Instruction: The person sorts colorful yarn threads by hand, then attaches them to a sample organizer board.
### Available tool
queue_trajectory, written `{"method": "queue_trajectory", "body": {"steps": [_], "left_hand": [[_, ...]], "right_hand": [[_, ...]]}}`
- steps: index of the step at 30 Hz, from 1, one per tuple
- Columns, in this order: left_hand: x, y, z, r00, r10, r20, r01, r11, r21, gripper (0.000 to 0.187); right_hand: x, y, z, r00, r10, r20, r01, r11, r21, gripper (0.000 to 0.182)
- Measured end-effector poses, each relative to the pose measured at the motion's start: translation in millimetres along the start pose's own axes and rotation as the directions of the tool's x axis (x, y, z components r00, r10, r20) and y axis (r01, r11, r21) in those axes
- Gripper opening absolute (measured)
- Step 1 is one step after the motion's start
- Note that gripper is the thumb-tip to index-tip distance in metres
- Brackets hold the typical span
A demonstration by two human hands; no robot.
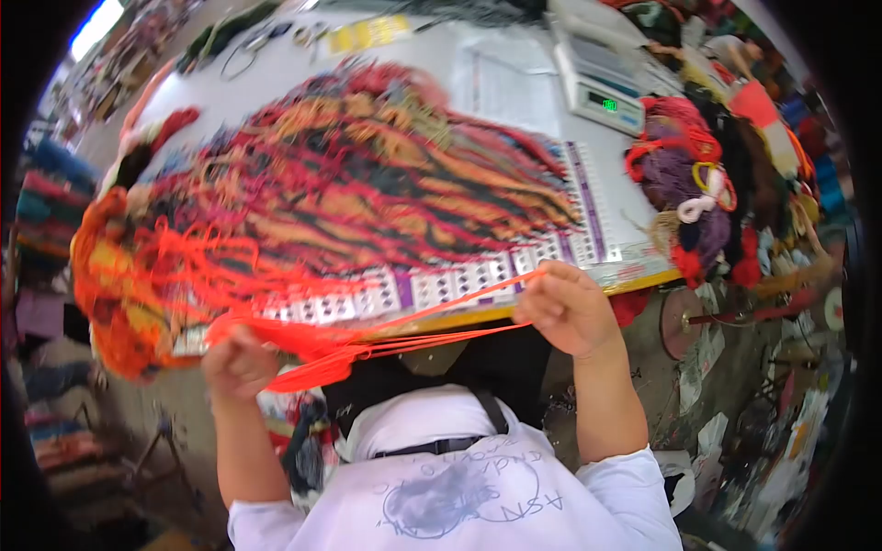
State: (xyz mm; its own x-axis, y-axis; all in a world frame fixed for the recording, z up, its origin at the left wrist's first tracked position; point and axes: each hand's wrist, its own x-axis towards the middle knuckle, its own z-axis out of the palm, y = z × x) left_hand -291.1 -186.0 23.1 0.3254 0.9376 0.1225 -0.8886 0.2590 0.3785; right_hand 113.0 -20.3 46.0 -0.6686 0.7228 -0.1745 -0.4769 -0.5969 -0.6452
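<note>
Bright orange-red yarn [317, 342] stretches between my two hands, just in front of the table's near edge. My left hand [241, 361] is closed around the thick, bunched end, blurred a little by motion. A few thin strands run from there to my right hand [570, 308], whose fingers are closed on them at the right. Loose loops of the same orange-red yarn lie on the table above my left hand. Behind, a wide pile of mixed red, orange, pink and black yarn strands [367, 174] covers much of the tabletop.
Printed sheets with purple bars [459, 285] line the table's front. A digital scale [606, 106] stands at the back right, near coloured yarn hanks [684, 174]. Orange and yellow yarn [115, 285] hangs over the left edge. Scissors [308, 35] lie at the back.
</note>
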Motion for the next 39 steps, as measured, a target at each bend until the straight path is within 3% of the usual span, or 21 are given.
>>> {"method": "queue_trajectory", "body": {"steps": [1, 3, 5, 8, 10, 12, 13, 15, 17, 19, 22, 25, 28, 31, 34, 36, 38, 39], "left_hand": [[-11, 14, -8, 0.982, 0.19, -0.013, -0.187, 0.976, 0.114, 0.041], [-39, 38, -9, 0.891, 0.413, -0.189, -0.386, 0.908, 0.162, 0.041], [-69, 57, -13, 0.818, 0.507, -0.271, -0.49, 0.862, 0.133, 0.041], [-90, 70, -8, 0.75, 0.551, -0.364, -0.552, 0.826, 0.113, 0.041], [-65, 52, 8, 0.789, 0.494, -0.364, -0.496, 0.863, 0.097, 0.04], [-26, 17, 18, 0.872, 0.353, -0.338, -0.322, 0.935, 0.146, 0.038], [-4, -6, 23, 0.903, 0.279, -0.327, -0.225, 0.955, 0.195, 0.038], [40, -52, 32, 0.883, -0.014, -0.469, 0.06, 0.995, 0.084, 0.04], [79, -96, 51, 0.883, -0.217, -0.417, 0.284, 0.953, 0.105, 0.039], [98, -125, 61, 0.841, -0.306, -0.447, 0.37, 0.927, 0.063, 0.04], [107, -146, 58, 0.789, -0.099, -0.607, 0.258, 0.949, 0.181, 0.045], [117, -149, 65, 0.765, 0.133, -0.63, 0.128, 0.927, 0.352, 0.039], [117, -152, 62, 0.832, 0.166, -0.529, 0.041, 0.934, 0.356, 0.037], [118, -146, 68, 0.822, 0.222, -0.525, 0.053, 0.887, 0.459, 0.033], [116, -148, 60, 0.821, 0.255, -0.511, 0.061, 0.85, 0.523, 0.03], [121, -149, 70, 0.817, 0.289, -0.499, -0.047, 0.896, 0.442, 0.028], [117, -149, 63, 0.833, 0.294, -0.468, -0.056, 0.888, 0.457, 0.024], [116, -150, 59, 0.826, 0.336, -0.452, -0.04, 0.836, 0.548, 0.023]], "right_hand": [[-8, -17, -13, 0.995, -0.028, -0.092, 0.028, 1.0, -0.002, 0.016], [-28, -42, -52, 0.98, -0.073, -0.186, 0.118, 0.961, 0.249, 0.015], [-55, -65, -95, 0.953, -0.104, -0.283, 0.203, 0.915, 0.35, 0.017], [-83, -89, -97, 0.872, -0.196, -0.449, 0.317, 0.925, 0.211, 0.017], [-78, -85, -86, 0.849, -0.189, -0.493, 0.267, 0.959, 0.091, 0.015], [-53, -66, -47, 0.821, -0.172, -0.544, 0.148, 0.985, -0.088, 0.017], [-38, -50, -34, 0.85, -0.192, -0.491, 0.109, 0.975, -0.193, 0.018], [-12, -18, -6, 0.921, -0.12, -0.37, 0.018, 0.964, -0.267, 0.017], [7, 11, 32, 0.957, -0.003, -0.29, -0.112, 0.919, -0.378, 0.015], [17, 29, 58, 0.982, 0.053, -0.184, -0.156, 0.777, -0.61, 0.017], [18, 55, 62, 0.996, 0.092, -0.017, -0.083, 0.79, -0.608, 0.017], [18, 60, 61, 0.993, 0.096, -0.068, -0.118, 0.812, -0.571, 0.019], [15, 62, 64, 0.997, 0.031, -0.068, -0.062, 0.857, -0.511, 0.019], [16, 62, 61, 0.998, 0.03, -0.051, -0.045, 0.945, -0.323, 0.018], [16, 68, 60, 0.996, 0.014, -0.087, -0.04, 0.955, -0.294, 0.018], [14, 68, 61, 0.996, 0.011, -0.092, -0.038, 0.954, -0.297, 0.018], [13, 71, 59, 0.991, -0.028, -0.129, -0.026, 0.915, -0.402, 0.019], [13, 71, 58, 0.991, -0.025, -0.128, -0.029, 0.916, -0.401, 0.019]]}}
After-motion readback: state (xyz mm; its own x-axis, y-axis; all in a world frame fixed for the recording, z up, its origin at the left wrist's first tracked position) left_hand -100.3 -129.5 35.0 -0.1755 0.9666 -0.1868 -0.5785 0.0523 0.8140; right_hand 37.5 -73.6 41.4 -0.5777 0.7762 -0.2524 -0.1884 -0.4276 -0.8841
